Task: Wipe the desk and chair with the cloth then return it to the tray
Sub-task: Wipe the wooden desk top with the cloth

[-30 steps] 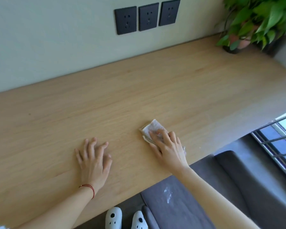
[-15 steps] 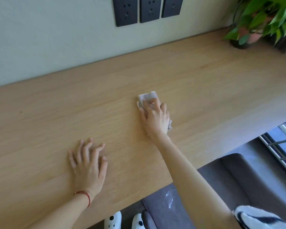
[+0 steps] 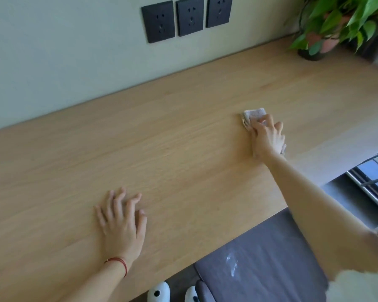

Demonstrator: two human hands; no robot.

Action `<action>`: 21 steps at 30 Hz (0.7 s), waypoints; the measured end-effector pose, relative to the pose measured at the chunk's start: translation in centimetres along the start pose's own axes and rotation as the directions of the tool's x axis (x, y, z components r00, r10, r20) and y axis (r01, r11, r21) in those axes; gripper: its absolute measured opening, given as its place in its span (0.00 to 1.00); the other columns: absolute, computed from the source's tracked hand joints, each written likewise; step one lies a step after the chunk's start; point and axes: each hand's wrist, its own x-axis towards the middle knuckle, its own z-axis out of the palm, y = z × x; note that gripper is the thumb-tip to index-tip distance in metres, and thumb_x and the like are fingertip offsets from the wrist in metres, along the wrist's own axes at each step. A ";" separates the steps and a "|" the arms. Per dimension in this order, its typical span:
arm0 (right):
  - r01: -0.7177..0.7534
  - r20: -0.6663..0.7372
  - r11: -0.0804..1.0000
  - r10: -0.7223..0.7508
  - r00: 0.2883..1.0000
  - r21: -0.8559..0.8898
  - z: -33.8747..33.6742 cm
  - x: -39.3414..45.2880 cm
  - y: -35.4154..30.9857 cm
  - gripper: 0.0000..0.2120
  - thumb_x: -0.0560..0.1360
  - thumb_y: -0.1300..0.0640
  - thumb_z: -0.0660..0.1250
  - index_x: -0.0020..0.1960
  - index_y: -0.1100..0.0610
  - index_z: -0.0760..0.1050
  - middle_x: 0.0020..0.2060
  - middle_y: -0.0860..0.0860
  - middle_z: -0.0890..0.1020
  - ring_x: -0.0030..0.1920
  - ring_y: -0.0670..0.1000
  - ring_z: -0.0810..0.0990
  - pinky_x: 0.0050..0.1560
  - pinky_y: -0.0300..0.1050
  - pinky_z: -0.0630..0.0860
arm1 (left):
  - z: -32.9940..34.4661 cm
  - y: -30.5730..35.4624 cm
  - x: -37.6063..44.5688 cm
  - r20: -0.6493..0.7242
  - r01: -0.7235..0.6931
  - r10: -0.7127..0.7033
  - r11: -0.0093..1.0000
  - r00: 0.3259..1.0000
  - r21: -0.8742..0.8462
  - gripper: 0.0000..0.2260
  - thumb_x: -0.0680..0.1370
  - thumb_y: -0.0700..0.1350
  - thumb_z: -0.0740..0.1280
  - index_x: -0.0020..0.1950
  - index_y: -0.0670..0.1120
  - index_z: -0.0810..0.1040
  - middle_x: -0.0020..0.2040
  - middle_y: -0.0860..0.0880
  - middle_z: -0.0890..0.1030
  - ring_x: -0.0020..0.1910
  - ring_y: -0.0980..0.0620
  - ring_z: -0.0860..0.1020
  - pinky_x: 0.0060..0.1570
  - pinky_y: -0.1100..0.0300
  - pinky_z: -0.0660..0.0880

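**Cloth pinned under the right hand, far across the desk**

On the near left of the wooden desk [image 3: 183, 149], the left hand [image 3: 120, 227] lies flat, palm down, fingers spread and holding nothing; a red string bracelet [image 3: 118, 261] circles its wrist. Farther right, three black wall sockets [image 3: 189, 18] sit above the desk's far edge. Right of centre, the right hand [image 3: 267, 138] presses down on the pale cloth [image 3: 253, 113], whose folded edge pokes out beyond the fingertips on the far side. A potted plant [image 3: 327, 29] stands at the far right corner. Below, the grey chair [image 3: 260, 269] shows a white smear.
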 end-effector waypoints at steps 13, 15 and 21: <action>0.699 0.064 0.700 -0.712 0.699 0.145 1.3 -9.5 -6.9 0.13 0.78 0.51 0.63 0.62 0.47 0.75 0.60 0.52 0.76 0.52 0.59 0.74 0.41 0.54 0.79 | 0.1 -0.1 -0.2 -0.056 -0.002 0.001 1.000 0.998 -0.030 0.17 0.73 0.51 0.54 0.53 0.46 0.77 0.61 0.41 0.76 0.68 0.37 0.69 0.67 0.33 0.59; 0.403 0.010 0.911 -0.405 0.914 0.082 2.0 -3.2 -6.3 0.12 0.79 0.51 0.60 0.60 0.51 0.76 0.62 0.54 0.72 0.57 0.61 0.69 0.45 0.56 0.77 | 0.5 -0.4 0.0 -0.068 -0.013 0.011 1.000 0.998 -0.025 0.18 0.73 0.52 0.55 0.53 0.45 0.77 0.61 0.42 0.77 0.68 0.37 0.69 0.68 0.33 0.59; 0.143 -0.008 0.990 -0.143 0.990 -0.010 5.2 1.8 -16.4 0.12 0.80 0.57 0.56 0.62 0.54 0.72 0.67 0.58 0.67 0.60 0.63 0.67 0.54 0.56 0.71 | 0.6 -0.5 0.2 -0.062 -0.025 0.024 0.999 0.998 -0.020 0.19 0.73 0.53 0.55 0.55 0.45 0.77 0.61 0.43 0.77 0.67 0.37 0.70 0.68 0.32 0.58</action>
